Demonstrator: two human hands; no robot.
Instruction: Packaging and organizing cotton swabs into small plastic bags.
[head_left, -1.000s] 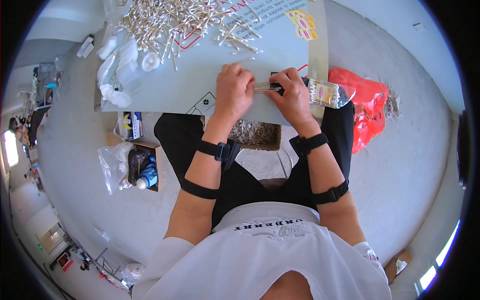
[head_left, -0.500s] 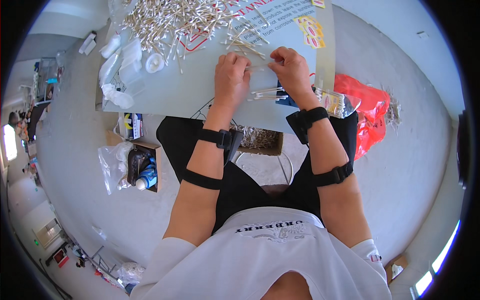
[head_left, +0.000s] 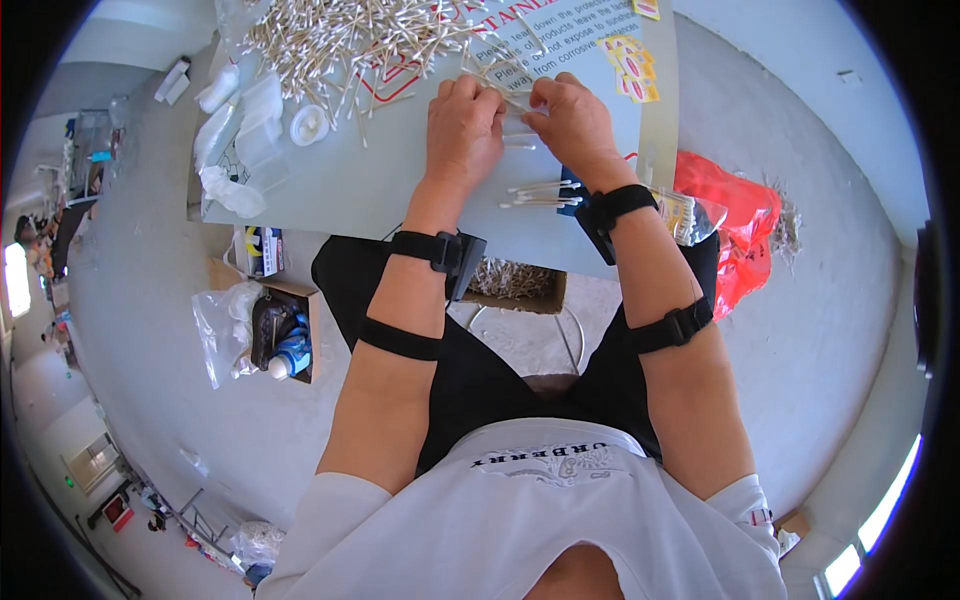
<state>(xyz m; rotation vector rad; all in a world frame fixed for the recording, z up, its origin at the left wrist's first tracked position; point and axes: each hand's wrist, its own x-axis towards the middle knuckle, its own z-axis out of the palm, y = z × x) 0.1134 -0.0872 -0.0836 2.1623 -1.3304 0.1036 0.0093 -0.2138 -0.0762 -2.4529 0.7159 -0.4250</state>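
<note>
My left hand (head_left: 465,130) is closed, fingers curled down at the near edge of scattered cotton swabs (head_left: 488,72). Facing it, my right hand (head_left: 572,122) pinches with thumb and fingers at the swabs between the two hands. The fingertips partly hide what they grip. Just below that gap, a few swabs (head_left: 519,141) lie side by side on the table. Closer to me is a small bundle of swabs (head_left: 540,194), its right end over a dark blue patch. A large heap of swabs (head_left: 340,45) spreads beyond my left hand.
White plastic film (head_left: 262,115) and a white roll (head_left: 309,125) lie on the table's left. Yellow labels (head_left: 630,68) are at far right. A clear bag of swabs (head_left: 680,215) sits beside my right wrist, near red plastic bags (head_left: 735,210). Below is a swab-filled box (head_left: 515,285).
Both hands have moved slightly away from me, toward the scattered swabs. The swabs that were between my fingertips now lie on the table below them.
</note>
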